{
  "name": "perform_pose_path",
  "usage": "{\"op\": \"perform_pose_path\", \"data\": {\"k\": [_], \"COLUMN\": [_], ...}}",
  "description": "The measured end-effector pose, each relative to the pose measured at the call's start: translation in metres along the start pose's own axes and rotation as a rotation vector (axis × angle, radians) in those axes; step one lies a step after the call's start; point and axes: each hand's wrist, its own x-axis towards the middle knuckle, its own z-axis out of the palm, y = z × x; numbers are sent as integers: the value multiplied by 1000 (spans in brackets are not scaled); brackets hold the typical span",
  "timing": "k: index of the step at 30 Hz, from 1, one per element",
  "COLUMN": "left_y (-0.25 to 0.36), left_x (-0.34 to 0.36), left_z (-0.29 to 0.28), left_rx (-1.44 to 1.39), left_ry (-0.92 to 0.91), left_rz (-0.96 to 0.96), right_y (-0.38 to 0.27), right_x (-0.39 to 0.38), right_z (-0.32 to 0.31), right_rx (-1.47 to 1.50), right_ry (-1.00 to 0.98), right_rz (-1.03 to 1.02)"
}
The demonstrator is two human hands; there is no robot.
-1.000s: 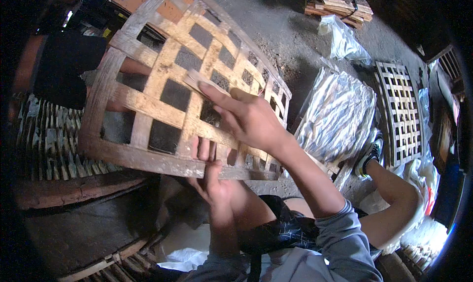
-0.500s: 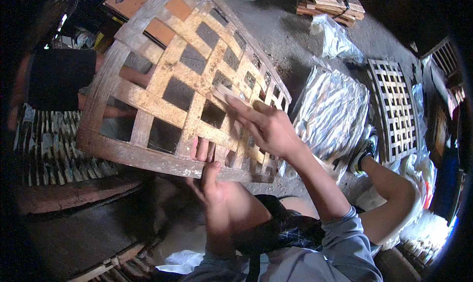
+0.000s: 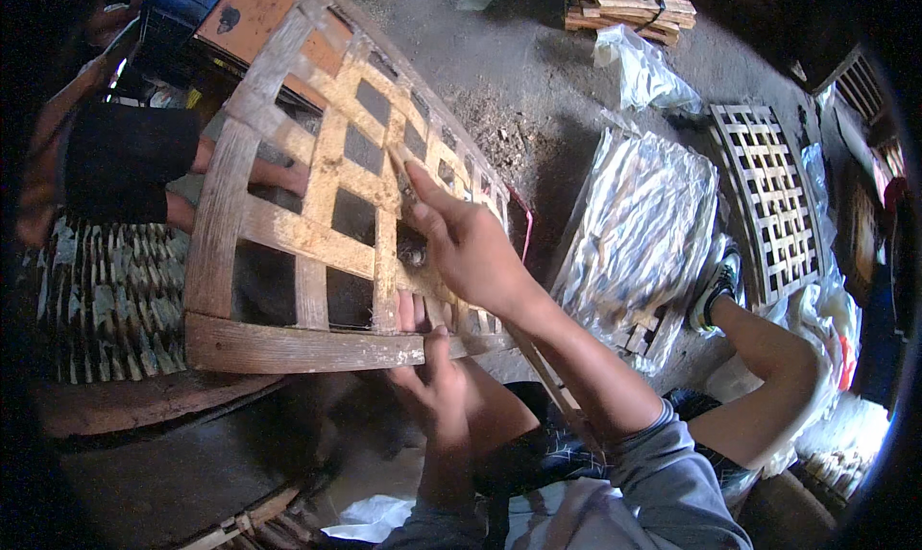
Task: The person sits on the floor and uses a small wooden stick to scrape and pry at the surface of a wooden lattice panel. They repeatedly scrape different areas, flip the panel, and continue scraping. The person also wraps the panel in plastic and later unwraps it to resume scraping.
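A woven wooden lattice panel [image 3: 213, 252] stands tilted in front of me, its slats pale in the middle and greyer along the frame. My left hand [image 3: 442, 382] is closed on the panel's lower frame rail, with the thumb in front and fingertips showing through a gap behind. Over the lattice, my right hand [image 3: 475, 257] is closed around a thin, flat, pale strip [image 3: 398, 154], its tip against the slats. The strip's other end is hidden by the hand, so its exact kind is unclear.
A plastic-wrapped stack [image 3: 639, 228] lies on the floor at right, with another lattice panel [image 3: 768, 199] beyond it. Bundled boards [image 3: 629, 7] and clear plastic [image 3: 639, 70] are at the back. At left, another person's leg [image 3: 279, 175] is behind my panel, near rows of slats [image 3: 110, 310].
The panel has swung to a steeper angle, its left end shifting right and down. My right hand has moved left with the strip; my left hand keeps its grip.
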Motion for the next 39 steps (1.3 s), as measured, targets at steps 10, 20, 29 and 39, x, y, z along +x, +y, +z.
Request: {"op": "perform_pose_path", "data": {"k": [10, 20, 29, 39], "left_y": [-1, -14, -8, -11], "left_x": [-4, 1, -3, 15], "left_z": [0, -4, 0, -20], "left_rx": [77, -42, -98, -259], "left_ry": [-18, -20, 39, -58], "left_rz": [63, 58, 40, 21], "right_y": [13, 15, -7, 38], "right_x": [31, 35, 27, -15], "right_z": [-1, -7, -8, -18], "right_rx": [-66, -50, -129, -238], "right_ry": [195, 117, 30, 41], "right_rz": [-240, -148, 3, -324]}}
